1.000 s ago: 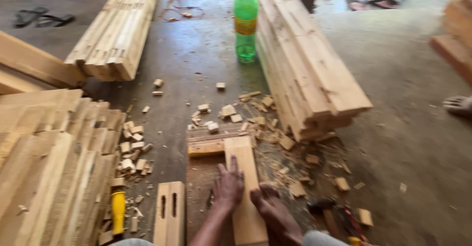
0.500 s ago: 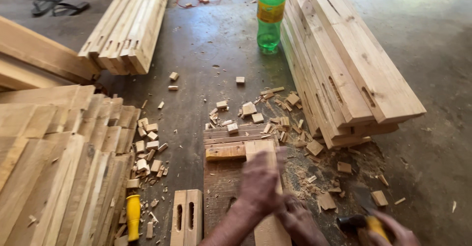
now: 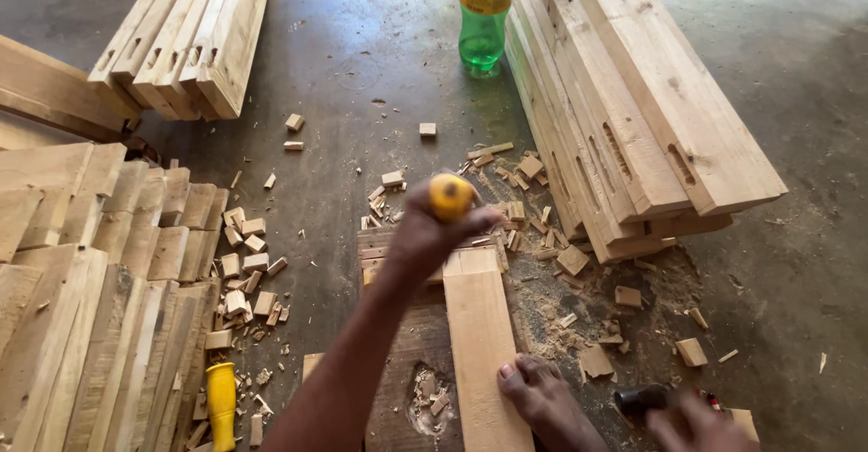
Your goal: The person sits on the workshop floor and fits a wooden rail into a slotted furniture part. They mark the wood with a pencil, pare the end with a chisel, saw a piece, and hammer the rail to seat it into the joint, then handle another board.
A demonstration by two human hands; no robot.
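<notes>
Yellow-handled chisel [image 3: 450,197] in the left hand [image 3: 429,235], fist wrapped tight round the handle and held above the far end of a pale wooden board [image 3: 479,343] that lies lengthwise over a dark, worn work block [image 3: 407,362] on the concrete floor. A bare foot [image 3: 547,402] presses on the near right edge of the board and pins it. At the bottom right, the right hand [image 3: 692,420] closes on the dark head or handle of a hammer or mallet [image 3: 646,400]; the grip is partly cut off by the frame, so how firmly it holds I cannot tell. As for progress, the board under the chisel shows no mortise slot on its visible face, while the tall stack of boards [image 3: 633,117] to the right carries cut slots, and so does the stack at the upper left [image 3: 181,36]. Chips and small offcuts [image 3: 244,271] litter the floor around the block, a sign of much cutting done here. Unslotted planks [image 3: 90,307] lie piled at the left, with a second yellow-handled tool [image 3: 221,402] beside them. A green plastic bottle [image 3: 484,14] stands at the stack's far end.
</notes>
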